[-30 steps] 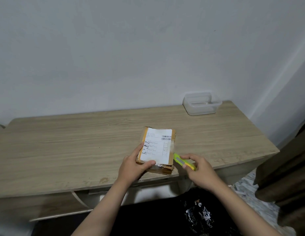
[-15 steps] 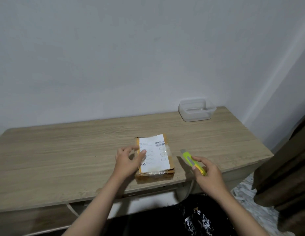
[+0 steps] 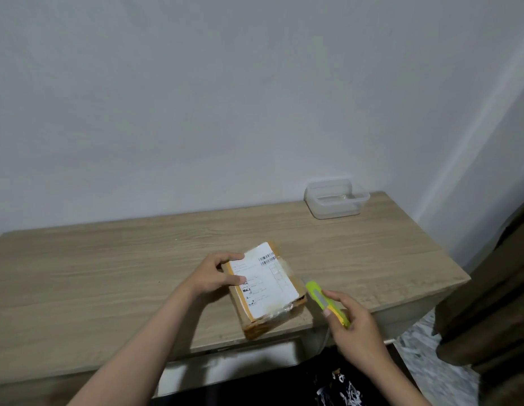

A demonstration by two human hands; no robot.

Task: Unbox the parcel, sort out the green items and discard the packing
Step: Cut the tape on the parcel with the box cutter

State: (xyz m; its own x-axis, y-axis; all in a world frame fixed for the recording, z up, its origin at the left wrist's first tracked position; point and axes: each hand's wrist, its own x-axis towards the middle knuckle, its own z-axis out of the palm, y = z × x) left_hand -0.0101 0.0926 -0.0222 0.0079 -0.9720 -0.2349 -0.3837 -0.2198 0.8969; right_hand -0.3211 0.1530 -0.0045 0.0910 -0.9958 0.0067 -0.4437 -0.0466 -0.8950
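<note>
A small brown cardboard parcel (image 3: 266,291) wrapped in clear tape, with a white shipping label on top, lies flat near the front edge of the wooden desk (image 3: 108,273). My left hand (image 3: 217,273) rests on the parcel's left side, thumb and fingers gripping its far-left corner. My right hand (image 3: 353,323) holds a yellow-green utility knife (image 3: 325,301) just right of the parcel, its tip pointing at the parcel's right edge. The parcel is closed and its contents are hidden.
A clear plastic container (image 3: 337,197) stands at the back right of the desk against the white wall. A dark brown curtain or furniture edge (image 3: 495,288) is at the far right. The desk's front edge runs just below the parcel.
The parcel has been turned and laid flat, its far end now angled to the right. My left hand shifted from its near corner to its left side. The knife drew back slightly to the right.
</note>
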